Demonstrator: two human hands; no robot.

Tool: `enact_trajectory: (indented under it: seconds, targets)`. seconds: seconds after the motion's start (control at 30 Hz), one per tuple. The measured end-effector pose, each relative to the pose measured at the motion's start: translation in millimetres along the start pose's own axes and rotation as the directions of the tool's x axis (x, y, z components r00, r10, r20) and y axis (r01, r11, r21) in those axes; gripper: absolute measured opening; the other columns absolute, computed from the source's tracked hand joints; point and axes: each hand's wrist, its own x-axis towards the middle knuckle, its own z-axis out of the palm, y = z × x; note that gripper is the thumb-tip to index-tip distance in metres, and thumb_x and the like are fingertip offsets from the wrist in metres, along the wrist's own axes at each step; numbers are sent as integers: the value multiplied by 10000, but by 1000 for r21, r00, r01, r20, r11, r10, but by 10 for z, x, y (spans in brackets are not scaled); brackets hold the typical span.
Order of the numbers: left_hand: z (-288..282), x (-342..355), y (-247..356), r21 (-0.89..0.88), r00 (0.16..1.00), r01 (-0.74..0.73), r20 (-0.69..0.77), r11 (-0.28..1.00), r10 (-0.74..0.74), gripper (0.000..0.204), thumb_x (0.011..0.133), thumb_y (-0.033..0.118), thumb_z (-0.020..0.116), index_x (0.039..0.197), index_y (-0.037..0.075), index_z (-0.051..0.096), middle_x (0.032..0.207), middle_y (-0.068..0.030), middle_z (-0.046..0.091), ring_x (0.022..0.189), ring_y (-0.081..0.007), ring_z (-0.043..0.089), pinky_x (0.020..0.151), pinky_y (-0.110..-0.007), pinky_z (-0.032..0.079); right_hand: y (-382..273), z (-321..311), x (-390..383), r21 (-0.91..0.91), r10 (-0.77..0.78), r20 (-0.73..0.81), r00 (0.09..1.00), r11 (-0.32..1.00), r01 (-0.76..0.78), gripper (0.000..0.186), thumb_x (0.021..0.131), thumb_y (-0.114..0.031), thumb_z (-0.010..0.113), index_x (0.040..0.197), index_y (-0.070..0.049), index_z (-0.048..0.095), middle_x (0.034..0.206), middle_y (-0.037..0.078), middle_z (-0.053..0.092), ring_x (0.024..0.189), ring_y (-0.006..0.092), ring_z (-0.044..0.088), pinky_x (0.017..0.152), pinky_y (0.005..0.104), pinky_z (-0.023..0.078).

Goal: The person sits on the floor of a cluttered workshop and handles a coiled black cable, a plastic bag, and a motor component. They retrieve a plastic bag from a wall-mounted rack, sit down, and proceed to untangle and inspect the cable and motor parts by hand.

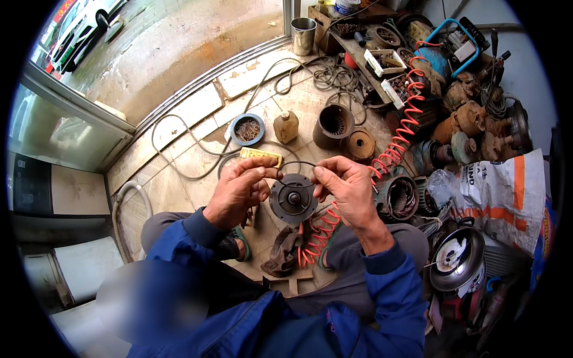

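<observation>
Between the fingertips: ring [298,162], thin, black, pinched by left hand [240,190] and right hand [352,190]; fingers cover its sides. Below fingers: flange [293,209]; ring contact unclear, dark on dark. Beyond left fingers: yellow object [261,156], partly hidden, kind uncertain.

The person's bare left hand [234,192] and bare right hand [351,190] are raised before the body, near each other but apart, each pinching with thumb and fingertips. The left forearm [190,243] and right forearm [391,292], in blue sleeves with ribbed navy cuffs, angle inward above bent, spread knees in grey trousers [412,241].
</observation>
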Motion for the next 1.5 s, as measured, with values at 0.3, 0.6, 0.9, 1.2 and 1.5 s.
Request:
enact_trajectory:
  seconds: [0.3, 0.6, 0.9, 1.2, 1.5]
  targets:
    - [-216, 157, -585, 579, 997, -19, -45, 815, 55, 205, 950, 197, 669, 975, -6, 683, 709, 10, 623, 556, -42, 505, 469, -226, 408, 507, -28, -4, -177, 149, 92, 984, 975, -131, 156, 943, -41, 612, 1019, 88, 653, 816, 102, 686, 618, 114, 650, 537, 236, 520]
    - [-484, 314, -1121, 819, 998, 47, -68, 572, 14, 218, 899, 179, 700, 921, -38, 707, 737, -45, 677, 645, -94, 560, 609, -287, 476, 1307, -81, 16, -479, 206, -110, 972, 846, -233, 173, 879, -74, 637, 926, 84, 688, 699, 123, 697, 570, 165, 683, 525, 295, 537]
    - [-234, 300, -889, 886, 960, -189, 75, 423, 271, 177, 904, 133, 667, 922, -42, 685, 749, -86, 691, 678, -118, 599, 630, -300, 494, 1068, 8, 53, -608, -110, -166, 980, 794, -14, 171, 883, -87, 638, 918, 80, 659, 686, 104, 676, 576, 121, 623, 529, 297, 489]
    - [309, -487, -224, 767, 990, -141, 88, 626, 114, 126, 959, 61, 582, 995, -36, 653, 693, -57, 622, 622, -85, 549, 580, -262, 466, 150, 187, -616, -670, -217, 95, 972, 708, 223, 173, 876, -174, 713, 884, -21, 633, 693, 153, 615, 617, 306, 643, 567, 393, 491]
    - [194, -164, -169, 861, 875, -366, 448, 354, -184, 171, 796, 42, 706, 959, 22, 657, 938, -164, 653, 813, -333, 641, 711, -355, 515, 399, 116, -358, -561, -142, 390, 910, 747, 356, 822, 707, -110, 779, 1425, 27, 403, 1353, 213, 498, 1264, 387, 473, 1058, 451, 400]
